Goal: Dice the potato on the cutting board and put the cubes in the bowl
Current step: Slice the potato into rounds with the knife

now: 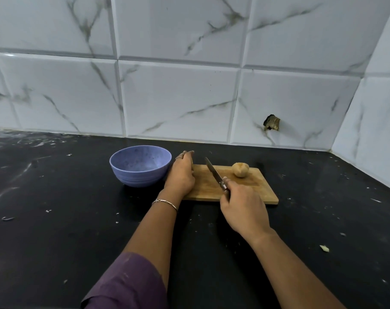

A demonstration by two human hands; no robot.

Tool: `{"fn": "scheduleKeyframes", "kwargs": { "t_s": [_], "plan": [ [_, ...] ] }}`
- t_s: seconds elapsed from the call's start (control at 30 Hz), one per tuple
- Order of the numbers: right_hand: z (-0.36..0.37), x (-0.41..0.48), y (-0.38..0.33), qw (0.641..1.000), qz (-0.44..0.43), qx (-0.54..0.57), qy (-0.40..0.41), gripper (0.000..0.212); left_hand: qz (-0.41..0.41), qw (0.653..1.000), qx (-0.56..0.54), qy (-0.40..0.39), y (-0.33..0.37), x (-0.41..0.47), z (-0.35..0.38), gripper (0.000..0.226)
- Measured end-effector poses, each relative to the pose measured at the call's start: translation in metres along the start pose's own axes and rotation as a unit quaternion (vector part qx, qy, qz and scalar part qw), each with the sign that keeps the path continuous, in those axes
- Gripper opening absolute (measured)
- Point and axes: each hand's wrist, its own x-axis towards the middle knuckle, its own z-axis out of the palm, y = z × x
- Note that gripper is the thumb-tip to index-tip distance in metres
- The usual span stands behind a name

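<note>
on the black counter [56, 219], the potato [240, 170] sits at the cutting board's [252, 188] far right, with the bowl [140, 175] just left of the board. the right hand [243, 210] grips the knife [214, 172]. the left hand [181, 175] curls over the board's left end; whether it holds anything cannot be told.

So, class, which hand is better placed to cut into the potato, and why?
Right. The right hand grips the knife over the cutting board, nearer the potato; the left hand sits at the board's left end by the bowl.

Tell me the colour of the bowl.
The bowl is speckled lavender-blue, seen in the head view.
</note>
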Motion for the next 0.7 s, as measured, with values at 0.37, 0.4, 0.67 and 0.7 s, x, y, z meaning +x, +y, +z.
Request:
{"fn": "scheduleKeyframes", "kwargs": {
  "t_s": [0.37,0.4,0.67,0.7],
  "plan": [
    [-0.018,0.001,0.015,0.995,0.060,0.052,0.062,0.028,0.047,0.998,-0.048,-0.015,0.055,-0.028,0.014,0.056],
    [-0.019,0.001,0.016,0.994,0.068,0.062,0.062,0.029,0.047,0.997,-0.056,-0.027,0.058,-0.028,0.017,0.057],
    [-0.026,0.011,0.038,0.989,0.116,0.062,0.063,0.033,0.042,0.996,-0.033,-0.076,0.076,-0.009,0.030,0.045],
    [-0.024,0.012,0.042,0.987,0.127,0.071,0.061,0.033,0.043,0.995,-0.035,-0.082,0.078,-0.005,0.033,0.044]
  ]
}}
